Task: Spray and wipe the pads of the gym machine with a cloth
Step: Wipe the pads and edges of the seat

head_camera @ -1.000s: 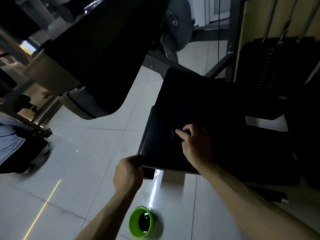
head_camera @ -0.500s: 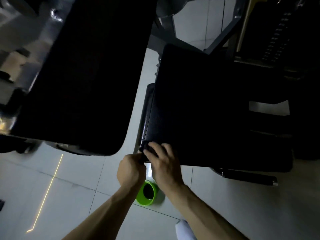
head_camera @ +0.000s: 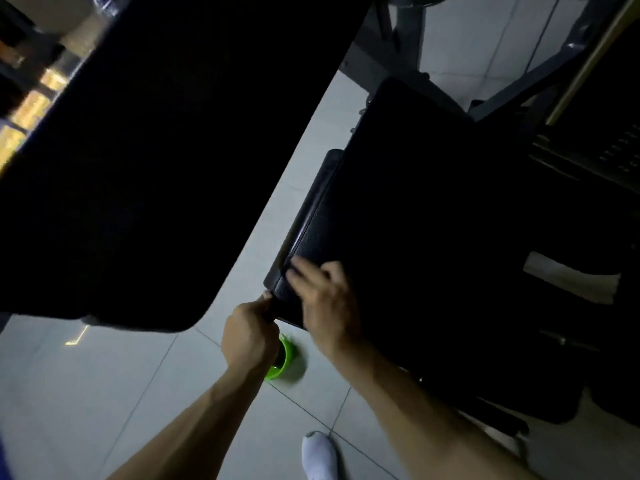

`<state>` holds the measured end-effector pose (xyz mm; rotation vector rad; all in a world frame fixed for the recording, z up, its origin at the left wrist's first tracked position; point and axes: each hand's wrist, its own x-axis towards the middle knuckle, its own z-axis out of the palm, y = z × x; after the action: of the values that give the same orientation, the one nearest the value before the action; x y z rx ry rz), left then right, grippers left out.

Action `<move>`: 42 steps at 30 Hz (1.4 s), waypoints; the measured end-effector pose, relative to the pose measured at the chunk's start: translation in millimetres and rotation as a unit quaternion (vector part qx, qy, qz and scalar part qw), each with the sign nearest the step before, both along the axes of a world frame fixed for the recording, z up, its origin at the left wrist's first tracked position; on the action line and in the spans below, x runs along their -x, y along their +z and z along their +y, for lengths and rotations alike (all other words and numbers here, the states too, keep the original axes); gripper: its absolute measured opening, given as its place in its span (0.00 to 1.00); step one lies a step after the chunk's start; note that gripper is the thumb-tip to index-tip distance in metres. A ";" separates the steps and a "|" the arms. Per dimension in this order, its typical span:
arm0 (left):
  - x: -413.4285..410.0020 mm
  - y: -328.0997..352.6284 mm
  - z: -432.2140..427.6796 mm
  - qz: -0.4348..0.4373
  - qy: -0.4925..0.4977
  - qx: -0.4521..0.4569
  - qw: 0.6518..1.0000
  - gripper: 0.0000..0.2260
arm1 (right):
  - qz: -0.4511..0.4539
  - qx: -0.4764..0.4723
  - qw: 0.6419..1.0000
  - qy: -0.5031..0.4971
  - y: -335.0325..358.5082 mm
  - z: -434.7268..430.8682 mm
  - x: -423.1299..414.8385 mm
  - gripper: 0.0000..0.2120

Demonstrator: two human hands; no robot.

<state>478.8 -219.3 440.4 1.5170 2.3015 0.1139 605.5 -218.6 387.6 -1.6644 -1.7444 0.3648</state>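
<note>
A black seat pad (head_camera: 415,220) fills the right half of the head view, very dark. My left hand (head_camera: 249,337) is a fist gripping the pad's near left corner from below. My right hand (head_camera: 329,299) lies on top of the same corner, fingers spread and blurred by motion, pressing what looks like a dark cloth (head_camera: 294,273) that barely shows against the pad. A second large black pad (head_camera: 156,150) hangs over the upper left. No spray bottle is in sight.
A green cup-like container (head_camera: 287,362) stands on the pale tiled floor just under my left wrist. My white-socked foot (head_camera: 320,455) is at the bottom. The grey machine frame (head_camera: 381,64) and a weight stack (head_camera: 616,150) are beyond the seat pad.
My right hand has slid from the middle of the pad's front edge to the near left corner, beside my left hand. The left hand keeps its grip. The view has tilted.
</note>
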 end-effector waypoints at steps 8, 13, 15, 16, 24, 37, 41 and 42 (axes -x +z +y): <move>-15.9 3.9 -9.0 -0.068 0.045 0.018 0.997 0.15 | -0.064 -0.055 0.985 0.150 -20.9 8.5 -81.3 0.20; -21.5 4.2 -17.7 -0.111 0.035 0.011 0.993 0.24 | -0.028 0.034 0.998 -0.036 0.7 87.0 -102.7 0.20; -21.2 0.6 -17.3 -0.124 0.041 -0.006 0.991 0.23 | -0.025 0.017 1.000 0.002 6.2 86.3 -75.4 0.19; -21.4 -0.5 -17.4 -0.132 0.048 -0.012 0.990 0.23 | -0.019 0.001 0.999 0.050 5.7 78.1 -59.9 0.19; -13.1 -7.2 -18.9 -0.223 0.104 -0.021 0.969 0.34 | -0.084 -0.073 0.917 0.382 -10.4 16.6 -64.8 0.20; -25.2 -13.6 -34.0 0.003 -0.033 -0.033 0.999 0.39 | -0.070 -0.022 0.953 0.294 -16.1 -38.1 -57.9 0.17; -43.4 -21.3 -53.2 0.037 -0.176 -0.066 0.981 0.41 | -0.102 -0.020 0.945 0.310 -19.9 -10.0 -116.9 0.20; -48.3 -24.1 -55.4 0.044 -0.209 -0.067 0.975 0.41 | -0.089 -0.014 0.962 0.259 -19.0 6.5 -130.7 0.21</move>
<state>527.1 -274.7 416.3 2.0777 2.0178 0.0890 736.1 -212.1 368.6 -1.2296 -2.3058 0.4302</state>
